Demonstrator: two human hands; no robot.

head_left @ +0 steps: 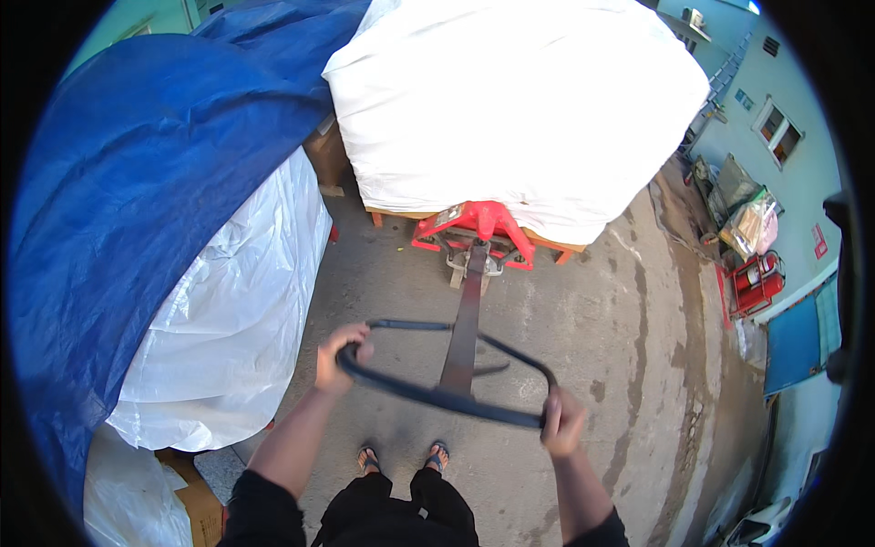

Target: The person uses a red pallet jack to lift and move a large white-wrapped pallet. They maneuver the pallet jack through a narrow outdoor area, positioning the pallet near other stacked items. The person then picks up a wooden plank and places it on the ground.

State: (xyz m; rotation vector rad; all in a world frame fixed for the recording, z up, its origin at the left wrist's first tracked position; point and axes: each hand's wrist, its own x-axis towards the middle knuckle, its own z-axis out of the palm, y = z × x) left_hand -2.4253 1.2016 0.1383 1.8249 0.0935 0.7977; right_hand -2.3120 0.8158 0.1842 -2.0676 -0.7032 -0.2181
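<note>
At the lower centre of the frame, the left hand and the right hand grip opposite ends of a black loop handle, whose shaft runs up to a red pallet jack at a bulky white-covered load in the upper centre. A blue tarp fills the upper left, partly over pale plastic sheeting, while red fire extinguishers stand by a pale wall at the right.

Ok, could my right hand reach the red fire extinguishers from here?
Probably not: your right hand grips the black handle, and a stretch of floor separates it from the fire extinguishers.
</note>
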